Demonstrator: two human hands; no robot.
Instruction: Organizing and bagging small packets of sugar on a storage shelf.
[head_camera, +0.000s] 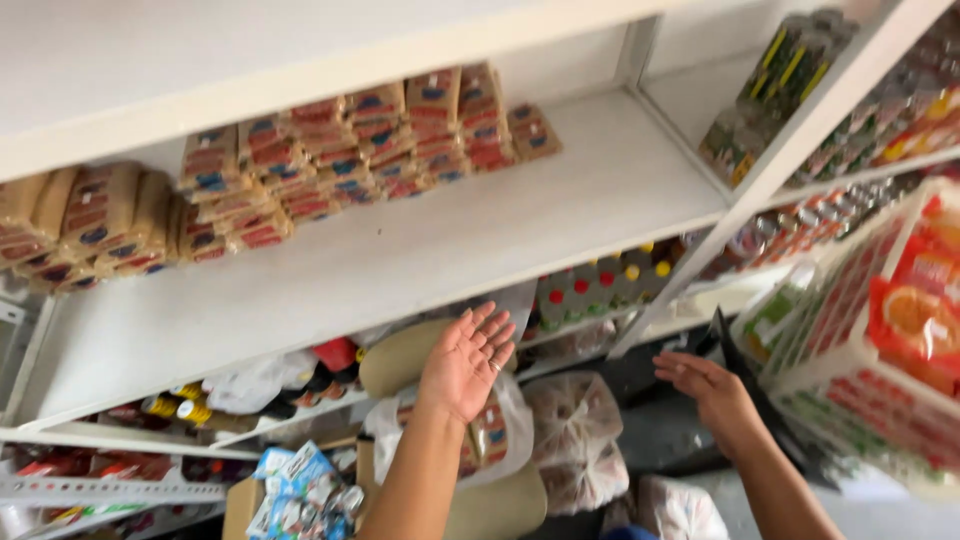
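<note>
I see a white shelf (400, 250) with stacked tan packets (370, 145) at its back. Below it: bottles (600, 285), tied plastic bags (575, 440), a white crate (850, 350) of orange packs on the right. My left hand (465, 360) is raised, palm up, fingers spread, empty, just under the shelf edge. My right hand (705, 385) is lower, palm down, fingers loosely apart, near the crate.

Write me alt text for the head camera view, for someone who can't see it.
Two bare hands are raised, empty, before white shop shelves: the left hand open with palm up, the right hand reaching toward a white wire basket of orange snack packets. Stacked brown packets line the back of the shelf above; tied plastic bags lie below.
</note>
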